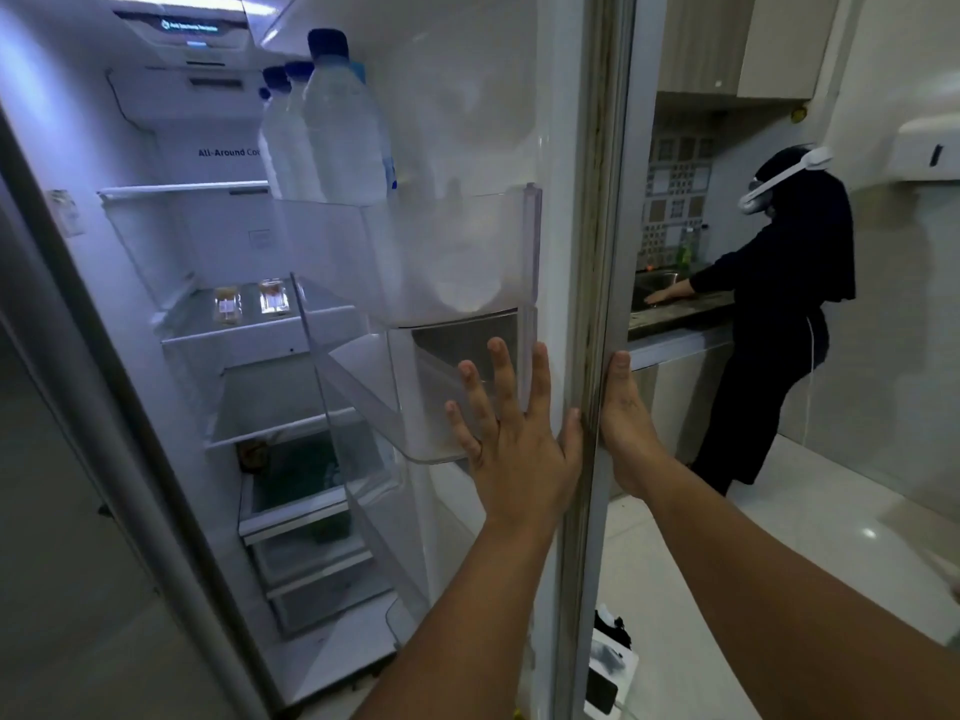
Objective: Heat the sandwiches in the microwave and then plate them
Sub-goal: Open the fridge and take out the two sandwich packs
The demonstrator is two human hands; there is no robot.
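The fridge door (pixel 566 210) stands open in front of me. My left hand (pixel 511 433) presses flat on the door's inner side, fingers spread over a clear door bin (pixel 415 387), thumb at the door's edge. My right hand (pixel 626 423) lies against the door's outer side, one straight digit pointing up along the edge; its other fingers are hidden behind the door. Two small clear packs (pixel 227 304) (pixel 272 296), possibly the sandwiches, sit on a lit glass shelf (pixel 208 337) deep inside the fridge. No microwave or plate is in view.
Water bottles (pixel 340 122) with blue caps stand in the upper door bin. Drawers (pixel 296 511) fill the fridge's lower part. At the right, another person (pixel 779 314) in dark clothes works at a counter with a sink (pixel 675 314). White tiled floor (pixel 779 511) lies between us.
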